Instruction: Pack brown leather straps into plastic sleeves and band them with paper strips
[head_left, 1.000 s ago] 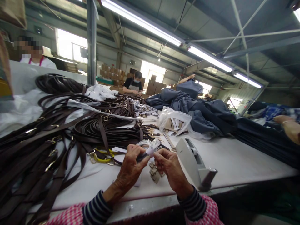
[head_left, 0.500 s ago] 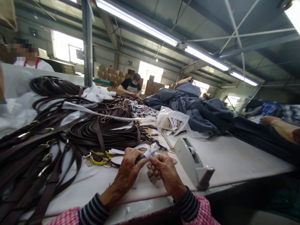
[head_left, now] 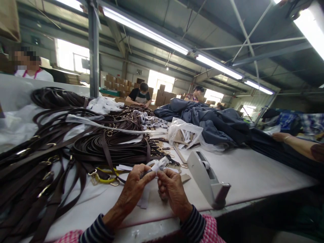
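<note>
My left hand (head_left: pixel 135 184) is closed around a small dark piece wrapped in white and clear plastic (head_left: pixel 160 163), most of it hidden by the fingers. My right hand (head_left: pixel 172 189) pinches the near edge of the wrapping, thumb and forefinger against the left thumb. Between the wrists and the strap pile lie a yellow loop (head_left: pixel 105 180) with metal buckles and some white paper strips (head_left: pixel 124 167). To the right of my hands stands a grey tape dispenser (head_left: pixel 206 179). A small flat tan piece (head_left: pixel 186 178) rests just behind the right hand.
Dark brown straps (head_left: pixel 108 148) with gold-coloured hardware cover the table's left side. A clear plastic bag (head_left: pixel 184 133) of strips sits mid-table, before a heap of dark blue-grey cloth (head_left: pixel 202 114). At right a co-worker's arm (head_left: pixel 298 143) reaches onto the cloth. Other people work behind.
Both hands have shifted slightly left and stay together at the wrapping. The tan pieces seen under my right hand are now hidden. At the back, a co-worker's raised cloth has come down.
</note>
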{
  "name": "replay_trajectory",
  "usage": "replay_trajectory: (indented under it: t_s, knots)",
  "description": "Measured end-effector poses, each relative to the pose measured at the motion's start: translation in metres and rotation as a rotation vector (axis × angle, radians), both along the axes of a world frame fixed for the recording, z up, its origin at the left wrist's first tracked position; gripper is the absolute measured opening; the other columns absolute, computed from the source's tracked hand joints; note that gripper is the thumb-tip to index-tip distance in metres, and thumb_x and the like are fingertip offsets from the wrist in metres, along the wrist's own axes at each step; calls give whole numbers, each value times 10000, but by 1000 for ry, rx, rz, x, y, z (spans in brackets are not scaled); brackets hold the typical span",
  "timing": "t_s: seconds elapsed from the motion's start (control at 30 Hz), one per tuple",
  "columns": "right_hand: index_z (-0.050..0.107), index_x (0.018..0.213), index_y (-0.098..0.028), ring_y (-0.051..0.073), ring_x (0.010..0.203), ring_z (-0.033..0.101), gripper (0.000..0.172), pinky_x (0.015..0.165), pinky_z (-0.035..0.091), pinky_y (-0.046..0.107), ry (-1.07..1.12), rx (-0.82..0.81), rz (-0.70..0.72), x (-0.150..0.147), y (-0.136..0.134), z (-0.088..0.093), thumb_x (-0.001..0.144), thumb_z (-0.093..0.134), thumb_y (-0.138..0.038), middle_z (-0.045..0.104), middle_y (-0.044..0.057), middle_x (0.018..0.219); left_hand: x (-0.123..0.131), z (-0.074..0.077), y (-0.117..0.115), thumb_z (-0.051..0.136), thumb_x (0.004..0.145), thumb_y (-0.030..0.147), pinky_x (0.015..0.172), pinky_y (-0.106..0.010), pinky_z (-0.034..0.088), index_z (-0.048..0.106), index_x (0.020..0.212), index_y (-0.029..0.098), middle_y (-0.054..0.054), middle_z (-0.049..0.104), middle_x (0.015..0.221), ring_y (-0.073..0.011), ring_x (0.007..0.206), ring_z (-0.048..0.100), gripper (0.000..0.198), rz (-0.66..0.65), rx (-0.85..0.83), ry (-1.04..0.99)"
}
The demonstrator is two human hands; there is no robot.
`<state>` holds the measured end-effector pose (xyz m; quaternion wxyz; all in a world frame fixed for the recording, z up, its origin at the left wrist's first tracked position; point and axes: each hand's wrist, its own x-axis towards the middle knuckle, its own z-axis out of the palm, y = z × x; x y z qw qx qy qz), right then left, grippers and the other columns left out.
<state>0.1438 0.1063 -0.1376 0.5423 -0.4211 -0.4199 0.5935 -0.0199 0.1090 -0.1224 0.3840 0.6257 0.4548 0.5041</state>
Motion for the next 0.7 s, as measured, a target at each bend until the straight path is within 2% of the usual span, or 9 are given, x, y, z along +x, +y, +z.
replay_trajectory:
  t_s: [0.1,0.2,0.3,0.47,0.7]
  knots:
    - [534,687,-171,44,358,417,544,336,325,154,-15,77,-30,-7,-1,10,684,890,-582,580,-39,526,-2,3,-2,655,858,619,668,-295,350,649,801,177,6,547,747,-181,714,457,446,-104,-131,-130]
    - [527,677,-178,46,348,405,546,328,308,156,1,114,-33,-15,1,21,678,887,-588,557,-49,500,-3,1,-1,683,857,649,595,-256,304,614,810,163,38,479,685,-130,633,379,493,-205,-191,-323]
    - [524,653,-178,39,349,382,537,329,278,156,12,145,-28,-23,6,27,677,894,-566,521,-61,480,-2,-3,1,715,871,611,586,-236,321,615,848,151,20,538,713,-116,634,414,471,-256,-210,-480]
    - [544,709,-177,28,343,326,555,330,231,152,42,99,6,-29,14,22,690,871,-625,464,-88,460,-4,-6,6,642,964,549,597,-243,362,628,889,143,-29,624,746,-128,641,510,414,-327,-179,-568]
    - [509,681,-179,33,320,371,590,313,198,149,5,82,77,-21,16,10,665,879,-638,547,-45,483,-6,-3,7,710,918,536,603,-243,403,635,879,130,-36,632,737,-134,640,550,414,-382,-252,-649]
